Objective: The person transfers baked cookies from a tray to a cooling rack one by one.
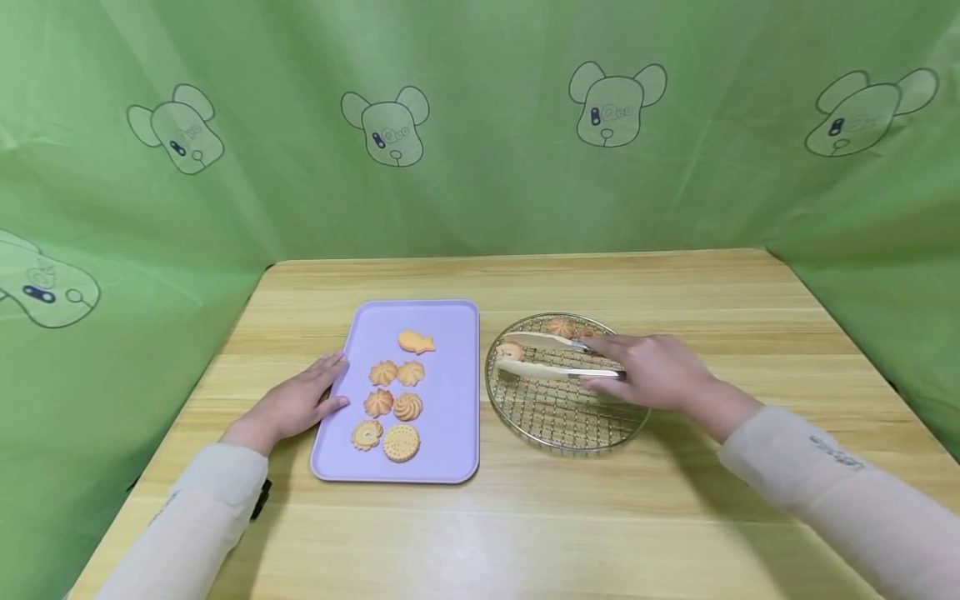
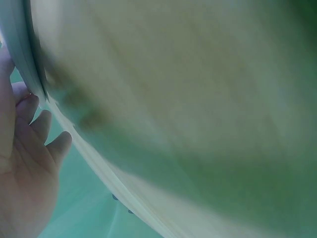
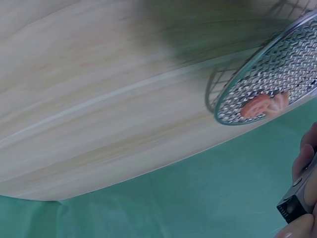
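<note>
My right hand holds a pair of tongs with pale tips and metal handles over the round wire rack. The tips are spread, one on either side of a round cookie at the rack's left edge. Farther back on the rack lie a flower-shaped cookie and another cookie, partly covered by the hand. In the right wrist view the tongs' handle end shows in the fingers. My left hand rests its fingertips against the left rim of the lilac tray.
On the tray are a fish-shaped cookie, several swirled or flower-shaped cookies and a round dotted cookie. The tray and rack stand side by side on a wooden table. Green cloth hangs around the table's back and sides.
</note>
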`<state>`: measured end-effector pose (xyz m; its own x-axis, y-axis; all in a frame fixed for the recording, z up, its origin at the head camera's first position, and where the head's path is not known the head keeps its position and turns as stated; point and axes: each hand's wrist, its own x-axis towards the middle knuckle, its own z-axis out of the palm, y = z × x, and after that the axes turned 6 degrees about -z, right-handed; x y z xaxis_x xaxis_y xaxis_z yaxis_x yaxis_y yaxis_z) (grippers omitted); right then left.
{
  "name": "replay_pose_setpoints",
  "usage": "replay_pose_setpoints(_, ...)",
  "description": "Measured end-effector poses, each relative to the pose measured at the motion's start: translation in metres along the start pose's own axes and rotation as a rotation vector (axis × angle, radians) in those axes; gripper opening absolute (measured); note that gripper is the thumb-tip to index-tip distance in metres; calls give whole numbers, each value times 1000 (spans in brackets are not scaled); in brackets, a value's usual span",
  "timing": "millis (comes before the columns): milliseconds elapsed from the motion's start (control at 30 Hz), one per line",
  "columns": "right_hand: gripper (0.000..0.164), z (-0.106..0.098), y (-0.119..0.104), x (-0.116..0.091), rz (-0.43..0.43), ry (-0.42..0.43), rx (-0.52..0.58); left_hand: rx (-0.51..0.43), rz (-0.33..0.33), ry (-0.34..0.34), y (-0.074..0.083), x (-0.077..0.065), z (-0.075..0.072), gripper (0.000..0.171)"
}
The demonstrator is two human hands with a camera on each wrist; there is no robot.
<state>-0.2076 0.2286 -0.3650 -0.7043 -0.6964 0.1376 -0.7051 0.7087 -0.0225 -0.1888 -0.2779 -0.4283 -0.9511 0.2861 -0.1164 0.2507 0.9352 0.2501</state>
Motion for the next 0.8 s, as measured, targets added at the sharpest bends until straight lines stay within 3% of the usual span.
replay_pose_setpoints(300,66,-9,12,-12,5,-33,-16,-3,2,0,0,0,0,68)
replay_pose_setpoints(800,63,-12,35,-33,-41,16,-12,0,23,13,1,0,-1,66)
